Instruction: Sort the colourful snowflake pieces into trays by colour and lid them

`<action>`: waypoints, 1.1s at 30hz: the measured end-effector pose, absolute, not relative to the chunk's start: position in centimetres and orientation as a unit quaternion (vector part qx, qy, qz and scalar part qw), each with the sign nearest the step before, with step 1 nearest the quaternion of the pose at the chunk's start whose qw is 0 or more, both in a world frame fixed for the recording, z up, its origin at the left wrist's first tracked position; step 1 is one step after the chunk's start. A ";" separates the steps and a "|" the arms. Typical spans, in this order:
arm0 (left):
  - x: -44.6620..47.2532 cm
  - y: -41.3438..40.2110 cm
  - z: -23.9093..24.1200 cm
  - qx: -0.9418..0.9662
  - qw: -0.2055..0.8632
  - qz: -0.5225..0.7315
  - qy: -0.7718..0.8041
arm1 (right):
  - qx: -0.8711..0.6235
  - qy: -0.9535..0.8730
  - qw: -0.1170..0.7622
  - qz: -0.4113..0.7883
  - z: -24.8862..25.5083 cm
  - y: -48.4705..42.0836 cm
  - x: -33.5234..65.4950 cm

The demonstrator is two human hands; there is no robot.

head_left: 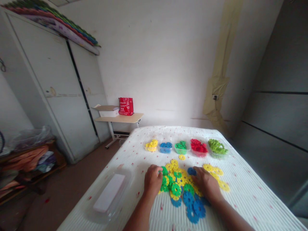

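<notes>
1. I see a white ribbed cover (pixel 243 192) across the whole work surface.
2. A clear lidded box (pixel 95 210) lies at 9 o'clock from the pile, well apart from both hands.
3. The pile of discs (pixel 179 187) sits at centre: notched plastic rounds in yellow, green and blue, overlapping loosely.
4. A row of five tubs (pixel 181 151) stands at 12 o'clock, each holding discs of one colour.
5. My left hand (pixel 152 180) rests knuckles-up at the pile's 9 o'clock edge, fingers curled onto a green disc (pixel 164 171). I cannot tell whether it pinches the disc.
6. My right hand (pixel 206 183) lies palm-down at 3 o'clock, fingers close together and touching a blue disc (pixel 192 171). I cannot tell whether it grips.

Assessment: I judge the discs light, stiff, smooth and not fragile. Lying flat, they offer little edge, and the notches may snag on neighbouring discs. I recommend a rim pinch, thumb and forefinger on opposite sides of the rim, after tipping one edge up.
</notes>
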State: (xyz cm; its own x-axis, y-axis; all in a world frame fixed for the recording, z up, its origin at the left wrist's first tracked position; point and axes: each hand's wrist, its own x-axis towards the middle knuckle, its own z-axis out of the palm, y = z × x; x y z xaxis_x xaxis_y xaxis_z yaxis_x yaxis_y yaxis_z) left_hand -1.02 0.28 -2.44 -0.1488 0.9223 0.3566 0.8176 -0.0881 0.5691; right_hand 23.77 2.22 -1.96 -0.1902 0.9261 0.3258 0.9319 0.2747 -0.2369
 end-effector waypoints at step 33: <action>-1.2 0.4 -2.8 0.634 0.077 0.386 0.665 | -0.629 -0.775 0.051 -0.029 2.0 4.3 21.1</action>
